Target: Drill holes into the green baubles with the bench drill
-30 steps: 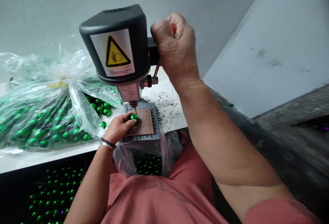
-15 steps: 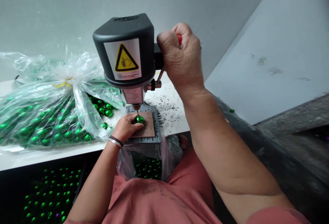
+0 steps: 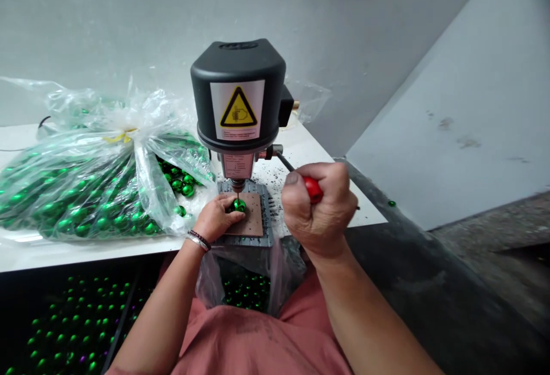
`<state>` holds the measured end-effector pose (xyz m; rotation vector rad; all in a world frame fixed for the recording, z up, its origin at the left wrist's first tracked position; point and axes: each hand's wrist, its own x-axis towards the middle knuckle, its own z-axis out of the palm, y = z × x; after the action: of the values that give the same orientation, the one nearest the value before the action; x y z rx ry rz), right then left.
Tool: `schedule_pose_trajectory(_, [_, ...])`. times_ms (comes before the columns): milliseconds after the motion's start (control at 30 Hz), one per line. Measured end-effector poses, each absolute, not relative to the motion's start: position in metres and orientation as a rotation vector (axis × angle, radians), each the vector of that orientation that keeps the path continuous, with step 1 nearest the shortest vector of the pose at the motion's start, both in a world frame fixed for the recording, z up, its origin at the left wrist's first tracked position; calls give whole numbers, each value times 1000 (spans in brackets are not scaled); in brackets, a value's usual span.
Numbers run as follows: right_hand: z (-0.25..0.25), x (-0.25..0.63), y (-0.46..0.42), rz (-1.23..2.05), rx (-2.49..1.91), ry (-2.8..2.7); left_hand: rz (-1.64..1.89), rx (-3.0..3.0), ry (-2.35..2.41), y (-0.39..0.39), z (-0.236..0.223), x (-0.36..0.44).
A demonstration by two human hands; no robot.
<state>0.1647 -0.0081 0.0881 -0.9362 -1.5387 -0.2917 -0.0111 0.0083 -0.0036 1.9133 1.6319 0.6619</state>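
Note:
A black bench drill head (image 3: 238, 97) with a yellow warning label stands over a grey slotted base (image 3: 244, 188). On that base lies a copper-brown board (image 3: 251, 220). My left hand (image 3: 213, 218) rests on the board, with its fingers pressing a shiny green bead (image 3: 239, 206) under the thin drill bit (image 3: 236, 194). The bit's tip meets the top of the bead. My right hand (image 3: 318, 209) is a closed fist around the red handle (image 3: 313, 189) of the drill's feed lever, to the right of the base.
A tied transparent bag of green beads (image 3: 86, 191) fills the white bench (image 3: 301, 157) on the left. Dark drilling dust lies around the base. Another bag of beads (image 3: 210, 280) hangs below the bench edge. A black tray of green beads (image 3: 73, 323) sits lower left.
My right fist has swung down and towards me with the lever, from beside the drill head to lower right of it. The drill head sits lower in view, and the bit is at the bead.

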Motion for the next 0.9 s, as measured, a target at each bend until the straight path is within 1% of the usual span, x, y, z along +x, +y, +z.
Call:
schedule_pose_trajectory(233, [73,161,-8,-269,-921,-1489,695,1904,1633,8,-8,-12])
schedule_pose_trajectory(533, [61,156,-9,-177,-852,-1461,701,1880,1610,7,-5,-11])
schedule_pose_trajectory(733, [43,155,-12,-74,-837,-1478,718,1839,1634,7,-9,-12])
schedule_pose_trajectory(800, [45,154,-12,-67,-825,-1475,719,1841,1626,7,-8,-11])
schedule_pose_trajectory(900, [71,153,-7,-127,-856,-1421,720,1858,1626,6,-6,-9])
